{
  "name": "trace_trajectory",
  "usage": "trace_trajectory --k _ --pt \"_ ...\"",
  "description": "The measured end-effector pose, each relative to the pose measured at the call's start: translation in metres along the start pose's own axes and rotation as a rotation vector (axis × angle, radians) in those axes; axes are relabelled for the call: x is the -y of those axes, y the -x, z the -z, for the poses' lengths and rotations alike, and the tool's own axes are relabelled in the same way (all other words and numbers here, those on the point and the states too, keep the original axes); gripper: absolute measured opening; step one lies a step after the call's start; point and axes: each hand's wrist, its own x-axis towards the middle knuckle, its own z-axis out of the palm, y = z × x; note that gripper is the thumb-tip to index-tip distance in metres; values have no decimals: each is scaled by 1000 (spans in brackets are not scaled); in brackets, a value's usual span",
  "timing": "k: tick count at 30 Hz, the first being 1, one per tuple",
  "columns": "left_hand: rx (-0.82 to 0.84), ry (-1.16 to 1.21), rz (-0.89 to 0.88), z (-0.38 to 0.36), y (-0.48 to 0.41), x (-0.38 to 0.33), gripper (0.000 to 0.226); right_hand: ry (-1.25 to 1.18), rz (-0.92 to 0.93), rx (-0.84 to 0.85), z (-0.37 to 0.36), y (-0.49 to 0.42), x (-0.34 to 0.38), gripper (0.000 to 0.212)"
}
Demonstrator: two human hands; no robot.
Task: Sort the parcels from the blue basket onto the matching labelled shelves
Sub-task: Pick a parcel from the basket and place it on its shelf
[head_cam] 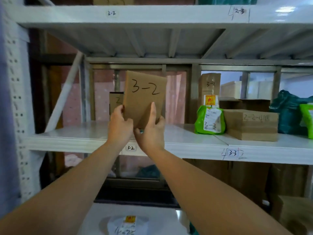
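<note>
parcel held up at the shelf
flat brown cardboard parcel marked "3-2" (144, 97), grasped by left hand (119, 127) and right hand (151, 133), above white "3-2" shelf label (130, 148).

Cardboard parcel (144, 97): brown paperboard, matt and smooth, with black marker ink on its face.
Shelf board (76, 136), beneath the parcel: white painted metal, smooth, faint sheen.
Upper beam (169, 14), above the parcel: the same painted metal, glossier, with a glare patch far to the right.
Upright post (15, 99), left of the parcel: perforated painted metal.
Green bag (199, 119), right of the parcel: glossy plastic film, creased, with a matt paper label.
Flat box (252, 126), further right of the parcel: matt corrugated cardboard.
Teal bag (288, 112), furthest right of the parcel: shiny, crinkled plastic.
</note>
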Motion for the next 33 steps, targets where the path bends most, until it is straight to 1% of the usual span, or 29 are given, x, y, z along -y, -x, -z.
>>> trace_trajectory --k 3,5,8,11,13,16,18,21,23,25,27,29,31,33 --pt "-68 -42 11 21 -7 10 52 -14 57 97 -14 -5 12 96" --pt "-101 -64 19 31 -9 17 53 -13 70 180 -20 -8 18 89" --pt "-145 -115 44 44 -14 32 54 -34 64 311 -27 -13 21 86" --pt "-112 -161 75 54 -23 43 60 -51 53 411 -30 -17 19 73" --pt "-77 -219 65 59 -28 50 64 2 42 485 -32 -19 19 62" --pt "1 -344 27 63 -36 60 69 85 35 553 -41 -21 21 61" --pt "54 -408 37 62 -42 63 71 123 36 558 -47 -25 24 62" --pt "92 -459 74 59 -54 71 74 162 26 565 -57 -31 26 63" --pt "93 -441 98 59 -61 74 73 130 10 592 -64 -35 29 66" --pt "73 -354 93 59 -67 78 69 29 -34 601 -69 -37 34 69" --pt "35 -302 93 59 -72 81 70 -43 -65 537 -74 -40 40 68" --pt "0 -305 78 60 -78 85 71 -77 -91 428 -79 -43 44 65" --pt "-40 -340 65 63 -84 89 74 -125 -149 362 -87 -49 46 73" --pt "-100 -391 55 67 -93 95 84 -159 -204 337 -94 -55 46 85"
